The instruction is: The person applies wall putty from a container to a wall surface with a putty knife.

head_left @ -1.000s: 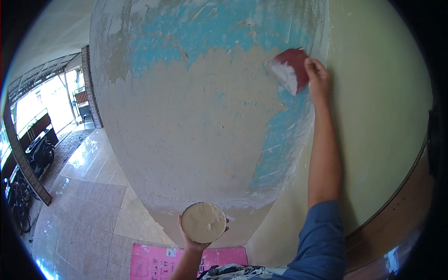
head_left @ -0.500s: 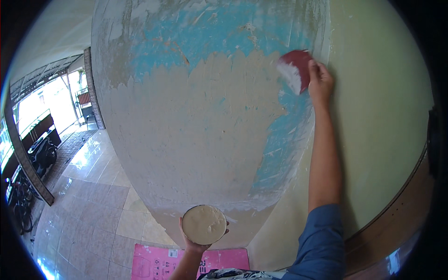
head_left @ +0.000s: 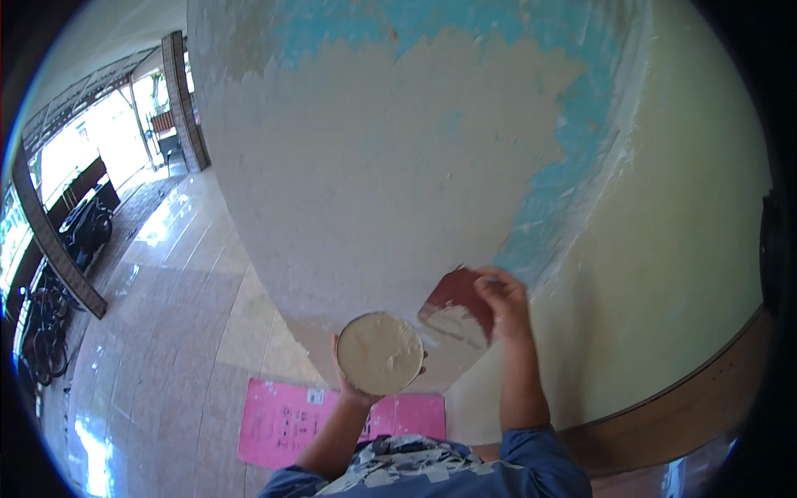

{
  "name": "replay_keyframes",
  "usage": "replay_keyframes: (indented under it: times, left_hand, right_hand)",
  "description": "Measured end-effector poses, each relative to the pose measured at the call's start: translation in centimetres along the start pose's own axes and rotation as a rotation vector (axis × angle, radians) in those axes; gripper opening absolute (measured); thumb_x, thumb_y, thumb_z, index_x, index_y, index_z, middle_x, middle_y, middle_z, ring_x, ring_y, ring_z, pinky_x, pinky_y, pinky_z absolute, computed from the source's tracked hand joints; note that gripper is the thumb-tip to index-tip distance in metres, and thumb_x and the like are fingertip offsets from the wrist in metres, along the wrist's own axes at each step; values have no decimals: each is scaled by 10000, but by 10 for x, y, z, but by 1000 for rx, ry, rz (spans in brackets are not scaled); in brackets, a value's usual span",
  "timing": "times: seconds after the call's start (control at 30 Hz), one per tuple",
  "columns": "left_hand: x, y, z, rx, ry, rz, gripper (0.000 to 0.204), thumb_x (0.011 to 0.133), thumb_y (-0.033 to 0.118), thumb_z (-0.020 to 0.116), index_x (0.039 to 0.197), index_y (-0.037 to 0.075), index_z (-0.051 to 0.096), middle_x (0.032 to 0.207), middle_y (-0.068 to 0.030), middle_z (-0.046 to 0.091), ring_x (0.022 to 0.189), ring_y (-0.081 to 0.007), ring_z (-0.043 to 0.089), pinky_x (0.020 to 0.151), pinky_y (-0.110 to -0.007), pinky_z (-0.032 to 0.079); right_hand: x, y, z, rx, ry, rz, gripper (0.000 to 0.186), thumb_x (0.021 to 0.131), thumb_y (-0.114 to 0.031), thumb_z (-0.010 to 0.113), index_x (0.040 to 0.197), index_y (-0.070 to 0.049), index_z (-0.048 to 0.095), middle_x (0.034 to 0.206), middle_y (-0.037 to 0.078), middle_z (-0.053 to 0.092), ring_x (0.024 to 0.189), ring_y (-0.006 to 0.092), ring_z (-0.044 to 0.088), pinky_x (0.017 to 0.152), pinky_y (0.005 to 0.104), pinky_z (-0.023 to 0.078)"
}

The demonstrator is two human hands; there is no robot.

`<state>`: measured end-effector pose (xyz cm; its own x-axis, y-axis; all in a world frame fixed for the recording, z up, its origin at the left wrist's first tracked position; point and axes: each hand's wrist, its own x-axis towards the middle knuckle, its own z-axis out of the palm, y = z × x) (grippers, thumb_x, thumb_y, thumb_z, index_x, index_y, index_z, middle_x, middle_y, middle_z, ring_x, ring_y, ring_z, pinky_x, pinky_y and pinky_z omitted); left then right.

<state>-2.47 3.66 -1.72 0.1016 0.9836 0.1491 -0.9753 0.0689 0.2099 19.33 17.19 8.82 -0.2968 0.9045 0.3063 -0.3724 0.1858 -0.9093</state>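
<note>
In my left hand [head_left: 359,390] rests a round, shallow container of beige putty [head_left: 379,353], its filled face turned up and my fingers around its rim. My right hand [head_left: 506,300] pinches a dark red flat putty spreader [head_left: 462,297] by its right edge. Beige putty coats the spreader's lower edge, just to the right of the container and slightly above it. Behind both stands a wall [head_left: 390,183] with a broad beige putty coat. Bare blue paint [head_left: 573,158] shows along its top and right side.
A pink cardboard sheet [head_left: 274,419] lies on the tiled floor [head_left: 191,332] below my hands. On the right is a pale green wall [head_left: 664,274] with a brown wooden edge [head_left: 664,427] beneath it. Motorbikes [head_left: 87,224] stand outside beyond a post at far left.
My right hand has brought the spreader down from the wall's upper right to beside the container. The view has tilted lower. My left hand still holds the container.
</note>
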Motion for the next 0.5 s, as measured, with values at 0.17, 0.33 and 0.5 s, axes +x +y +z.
replay_keyframes:
  times: [0.17,0.33,0.5]
  left_hand:
    - [-1,4,6,25,88,36,956,813,841,399,1461,137,410,1453,-197,445,1262,-502,472,936,-759,403]
    - [-2,5,-4,1,123,23,960,813,842,412,1465,138,398,1428,-217,462,1221,-547,489,901,-747,440]
    - [2,3,-23,-16,48,-18,994,795,852,431,1478,131,379,1408,-259,462,1189,-616,468,898,-734,453]
  right_hand:
    - [-26,76,-6,34,58,216,206,925,-103,698,1078,33,677,910,60,713,820,79,643,752,220,508]
    - [-24,119,-32,-94,120,237,209,925,-110,699,1072,38,677,910,64,713,812,81,642,731,224,512]
    - [-21,143,-65,2,309,224,216,926,-84,684,1108,30,660,954,94,708,840,124,660,748,253,534]
